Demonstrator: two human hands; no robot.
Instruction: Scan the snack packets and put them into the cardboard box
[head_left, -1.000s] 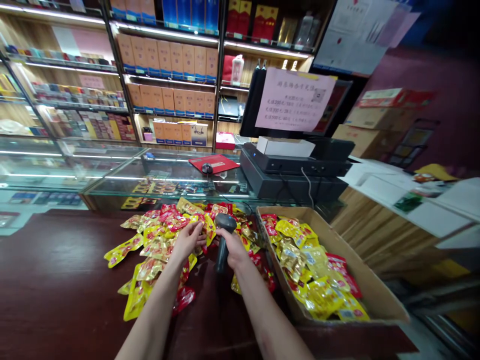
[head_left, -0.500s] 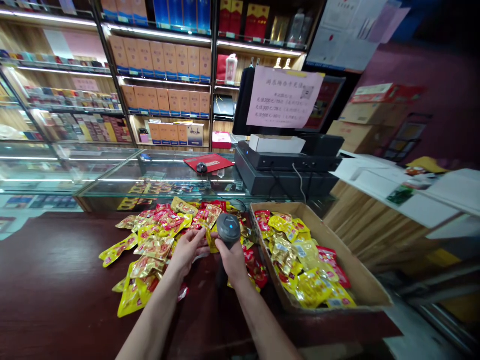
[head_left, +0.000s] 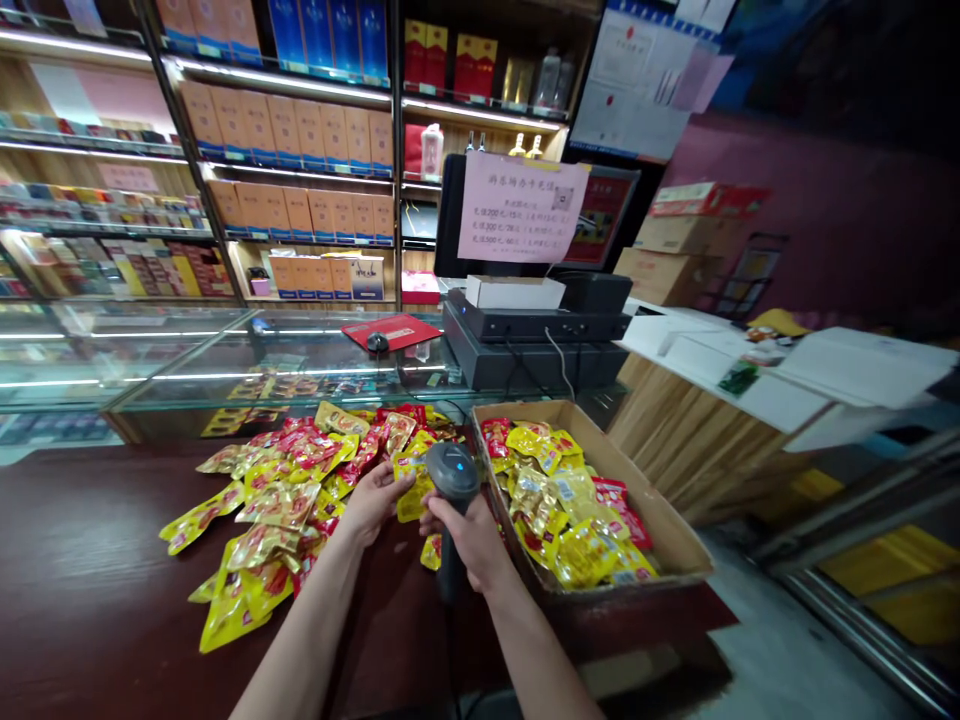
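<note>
My left hand (head_left: 373,503) pinches the edge of a yellow snack packet (head_left: 411,488), held up in front of the scanner. In my right hand (head_left: 474,540) is a dark barcode scanner (head_left: 452,470) with a small blue light on its head; its cable runs down towards me. The right fingertips come close to the packet, and whether they touch it is unclear. To the left lies a loose heap of yellow, red and gold packets (head_left: 281,505) on the dark brown table (head_left: 97,560). A shallow cardboard box (head_left: 679,560) with more such packets stands right of the scanner.
Behind the table is a glass display counter (head_left: 300,350) with a red mouse pad (head_left: 401,333) and a black mouse (head_left: 377,342). A monitor (head_left: 450,215) with a pink handwritten sheet stands on dark equipment boxes (head_left: 525,365). Shelves of boxed goods line the back wall.
The view has shifted, so the scene sits further left. The yellow packet has turned and shows more of its flat face beside the scanner. Both hands keep their holds.
</note>
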